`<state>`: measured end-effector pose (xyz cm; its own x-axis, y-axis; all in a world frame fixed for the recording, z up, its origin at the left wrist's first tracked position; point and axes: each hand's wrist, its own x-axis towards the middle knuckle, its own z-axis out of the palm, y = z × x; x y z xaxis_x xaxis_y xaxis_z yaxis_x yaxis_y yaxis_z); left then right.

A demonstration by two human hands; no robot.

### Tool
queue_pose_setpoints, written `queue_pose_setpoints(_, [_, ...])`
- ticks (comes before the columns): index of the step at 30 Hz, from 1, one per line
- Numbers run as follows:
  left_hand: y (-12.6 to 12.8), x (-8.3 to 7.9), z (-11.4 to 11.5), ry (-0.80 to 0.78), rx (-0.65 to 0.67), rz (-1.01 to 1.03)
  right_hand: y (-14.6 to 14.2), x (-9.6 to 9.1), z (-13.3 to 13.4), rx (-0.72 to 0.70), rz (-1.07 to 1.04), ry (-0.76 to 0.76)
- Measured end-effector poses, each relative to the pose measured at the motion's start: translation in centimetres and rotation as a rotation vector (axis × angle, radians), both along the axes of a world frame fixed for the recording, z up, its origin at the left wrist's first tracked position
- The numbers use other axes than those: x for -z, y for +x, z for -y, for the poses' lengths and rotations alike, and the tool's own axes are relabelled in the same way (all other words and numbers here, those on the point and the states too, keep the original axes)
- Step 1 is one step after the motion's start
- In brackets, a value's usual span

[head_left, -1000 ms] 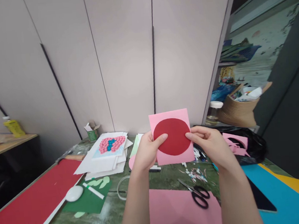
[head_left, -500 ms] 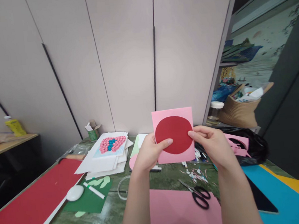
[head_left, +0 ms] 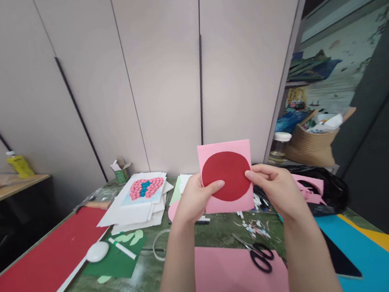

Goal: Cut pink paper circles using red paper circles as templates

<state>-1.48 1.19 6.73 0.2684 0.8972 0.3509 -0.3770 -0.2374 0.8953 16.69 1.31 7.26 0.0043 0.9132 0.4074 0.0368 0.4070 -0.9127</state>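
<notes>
Both hands hold up a pink paper square [head_left: 224, 146] with a red paper circle [head_left: 227, 170] lying flat against its front. My left hand [head_left: 194, 196] grips the left side, its thumb pressed on the red circle and its other fingers hidden behind the paper. At the right edge, my right hand [head_left: 275, 184] pinches the paper between thumb and fingertips, the thumb at the circle's rim. Below them a larger pink sheet [head_left: 224, 276] lies on the green table, with black-handled scissors [head_left: 260, 252] resting on it, blades pointing up and left.
Paper scraps [head_left: 255, 228] are strewn beyond the scissors. To the left are a tape ring [head_left: 159, 246], a green sheet [head_left: 123, 268] with a marker [head_left: 122, 248], a white oval object [head_left: 98, 251] and a paper stack [head_left: 121, 212]. Blue card [head_left: 362, 249] and a black bag [head_left: 336, 187] lie right.
</notes>
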Motion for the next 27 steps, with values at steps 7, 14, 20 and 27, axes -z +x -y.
queue_pose_setpoints(7, [0.0,0.0,0.0,0.002,-0.002,-0.004,0.1,0.1,-0.2,0.01,0.01,-0.005])
queue_pose_setpoints(14, [0.1,0.1,-0.1,0.004,-0.031,0.006,0.4,0.1,-0.1,0.027,0.063,0.017])
queue_pose_setpoints(20, [-0.1,0.2,-0.2,0.01,-0.064,0.035,1.3,-0.1,-0.1,0.074,-0.067,-0.008])
queue_pose_setpoints(27, [-0.3,0.1,-0.2,0.01,-0.055,0.156,2.4,-0.3,0.4,0.27,0.069,0.051])
